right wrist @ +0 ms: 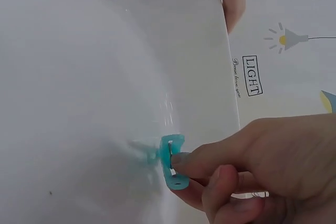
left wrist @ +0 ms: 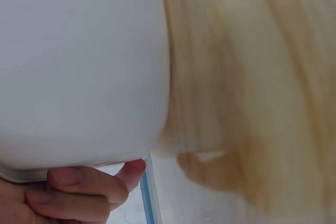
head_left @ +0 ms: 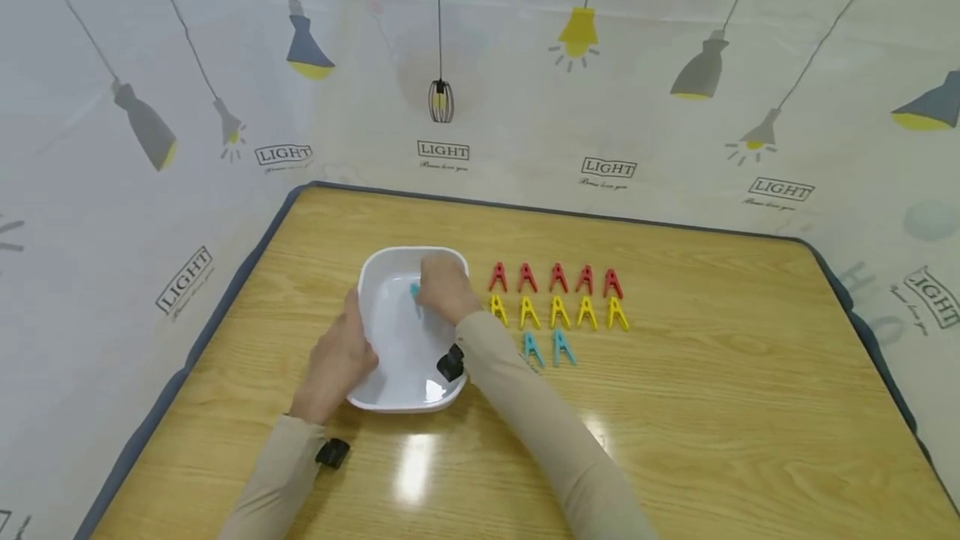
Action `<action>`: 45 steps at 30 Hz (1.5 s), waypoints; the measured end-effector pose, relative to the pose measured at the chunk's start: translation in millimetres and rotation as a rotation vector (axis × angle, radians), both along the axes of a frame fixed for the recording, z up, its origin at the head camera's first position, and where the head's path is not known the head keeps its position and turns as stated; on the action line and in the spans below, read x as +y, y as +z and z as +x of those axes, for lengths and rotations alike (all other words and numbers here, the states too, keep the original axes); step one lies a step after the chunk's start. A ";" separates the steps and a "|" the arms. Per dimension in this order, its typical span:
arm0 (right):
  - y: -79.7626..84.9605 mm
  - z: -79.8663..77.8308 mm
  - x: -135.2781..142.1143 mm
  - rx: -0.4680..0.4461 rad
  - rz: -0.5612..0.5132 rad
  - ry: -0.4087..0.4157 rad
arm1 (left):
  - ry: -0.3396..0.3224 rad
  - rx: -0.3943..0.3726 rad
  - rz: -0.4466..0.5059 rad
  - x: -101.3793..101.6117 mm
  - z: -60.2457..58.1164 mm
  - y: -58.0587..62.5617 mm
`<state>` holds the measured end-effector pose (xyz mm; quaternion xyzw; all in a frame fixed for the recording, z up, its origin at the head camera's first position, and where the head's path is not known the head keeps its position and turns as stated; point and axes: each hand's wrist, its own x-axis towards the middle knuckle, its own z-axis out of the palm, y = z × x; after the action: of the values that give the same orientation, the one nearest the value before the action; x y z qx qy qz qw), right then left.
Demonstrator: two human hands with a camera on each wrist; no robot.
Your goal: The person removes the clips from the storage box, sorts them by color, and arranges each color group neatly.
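A white plastic basin stands on the wooden table, slightly tilted in the head view. My left hand grips its left wall, the thumb over the inside and the fingers outside, as the left wrist view shows fingers at the basin's edge. Inside the basin, near the far wall, my right hand pinches a light blue clothespin between thumb and fingers. Right of the basin lie two more blue clothespins, below a row of several yellow clothespins and a row of several red clothespins.
The wooden table reaches to a dark blue edge strip at the back and sides. Behind it hangs a white sheet printed with lamps. Black wrist cameras sit on both sleeves.
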<state>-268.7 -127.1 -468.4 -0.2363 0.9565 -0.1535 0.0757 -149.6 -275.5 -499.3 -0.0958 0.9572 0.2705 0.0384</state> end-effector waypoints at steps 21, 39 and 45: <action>28.0 9.2 11.9 -0.126 -0.208 -0.126 | 0.005 -0.023 0.017 3.0 -0.7 -2.1; 30.1 24.0 52.8 -0.166 -0.662 -0.113 | 0.021 -0.064 -0.001 4.0 -0.6 0.1; 21.2 21.9 71.9 -0.119 -0.714 -0.123 | 0.003 -0.048 -0.024 6.2 0.5 -0.2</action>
<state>-246.8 -55.2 -447.2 -0.1807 0.8489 -0.4954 0.0345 -149.2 -269.2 -499.4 -0.1041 0.9590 0.2566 0.0599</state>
